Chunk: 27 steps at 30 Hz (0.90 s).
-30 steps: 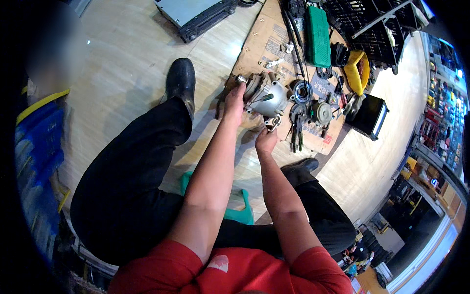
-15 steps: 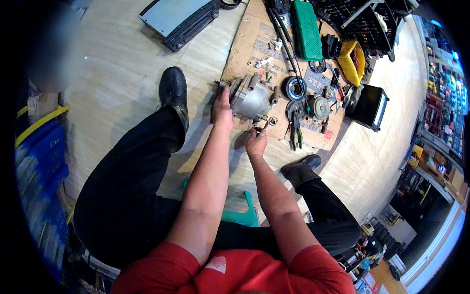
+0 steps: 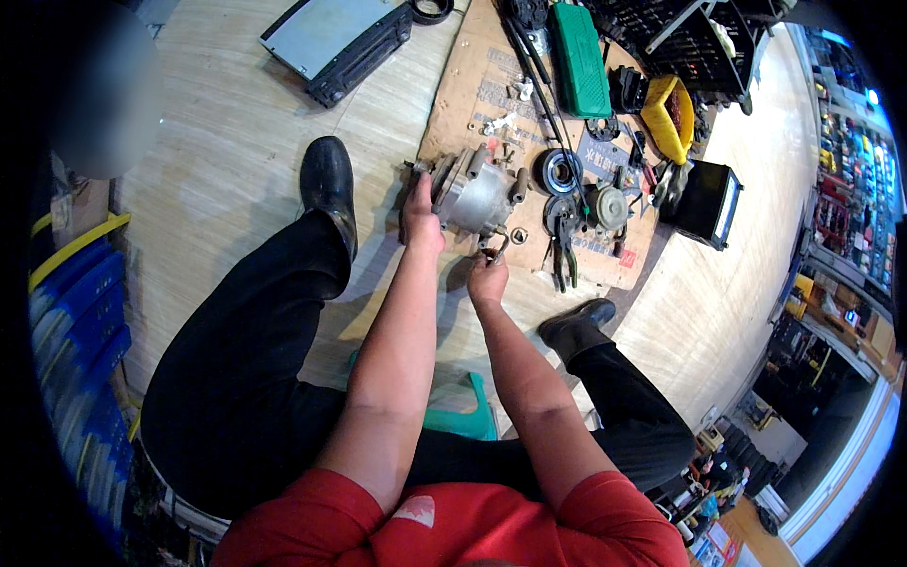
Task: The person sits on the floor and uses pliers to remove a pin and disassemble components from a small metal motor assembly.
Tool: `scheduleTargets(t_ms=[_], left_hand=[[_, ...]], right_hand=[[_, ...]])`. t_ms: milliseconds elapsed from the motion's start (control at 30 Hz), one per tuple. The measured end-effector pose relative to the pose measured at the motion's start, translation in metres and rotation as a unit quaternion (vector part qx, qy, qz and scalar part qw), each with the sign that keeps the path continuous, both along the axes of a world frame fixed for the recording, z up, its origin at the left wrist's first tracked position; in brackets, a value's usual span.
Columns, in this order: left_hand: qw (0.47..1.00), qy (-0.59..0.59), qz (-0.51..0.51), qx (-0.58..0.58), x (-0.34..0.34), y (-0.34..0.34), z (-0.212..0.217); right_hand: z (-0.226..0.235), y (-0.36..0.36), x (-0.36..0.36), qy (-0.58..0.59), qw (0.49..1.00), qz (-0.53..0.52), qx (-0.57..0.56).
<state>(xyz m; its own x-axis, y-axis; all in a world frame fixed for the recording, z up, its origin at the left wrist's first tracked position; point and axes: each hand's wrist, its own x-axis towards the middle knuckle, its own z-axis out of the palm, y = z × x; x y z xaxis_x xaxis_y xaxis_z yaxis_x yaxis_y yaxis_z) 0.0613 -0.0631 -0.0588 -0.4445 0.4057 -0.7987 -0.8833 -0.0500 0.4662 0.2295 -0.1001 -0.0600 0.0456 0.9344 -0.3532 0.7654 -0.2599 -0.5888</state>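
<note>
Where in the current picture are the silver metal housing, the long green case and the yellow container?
silver metal housing (image 3: 474,198): head view, on its rounded body.
long green case (image 3: 580,61): head view, middle of its top face.
yellow container (image 3: 656,115): head view, on its left wall.

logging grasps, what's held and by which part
The left grip holds the silvery cylindrical metal housing at its left side; the right grip holds a slim grey metal piece by its near end.

Metal piece (image 3: 500,249) in the right hand (image 3: 487,280) too small for identification, black crate (image 3: 701,45) cut off above, upper-left shape (image 3: 106,104) blurred.
</note>
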Motion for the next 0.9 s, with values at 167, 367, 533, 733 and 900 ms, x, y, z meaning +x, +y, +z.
scheduleTargets(t_ms=[167, 367, 533, 733, 900], left_hand=[[1.000, 0.012, -0.008, -0.011, 0.002, 0.001, 0.004], [0.998, -0.022, -0.048, -0.037, -0.008, 0.004, 0.012], [0.996, -0.054, -0.067, -0.032, -0.012, 0.007, 0.018], [0.994, -0.068, -0.076, -0.035, -0.010, 0.005, 0.000], [0.992, -0.067, -0.108, -0.021, -0.008, 0.004, 0.001]], right_hand=[[-0.008, 0.001, 0.007, 0.017, 1.000, -0.003, -0.005], [0.004, 0.011, 0.006, -0.022, 0.998, 0.043, -0.041], [0.008, 0.019, 0.010, -0.061, 0.995, 0.066, -0.037], [0.013, 0.031, 0.014, -0.055, 0.995, 0.066, -0.052], [0.006, 0.045, 0.023, -0.064, 0.992, 0.075, -0.080]])
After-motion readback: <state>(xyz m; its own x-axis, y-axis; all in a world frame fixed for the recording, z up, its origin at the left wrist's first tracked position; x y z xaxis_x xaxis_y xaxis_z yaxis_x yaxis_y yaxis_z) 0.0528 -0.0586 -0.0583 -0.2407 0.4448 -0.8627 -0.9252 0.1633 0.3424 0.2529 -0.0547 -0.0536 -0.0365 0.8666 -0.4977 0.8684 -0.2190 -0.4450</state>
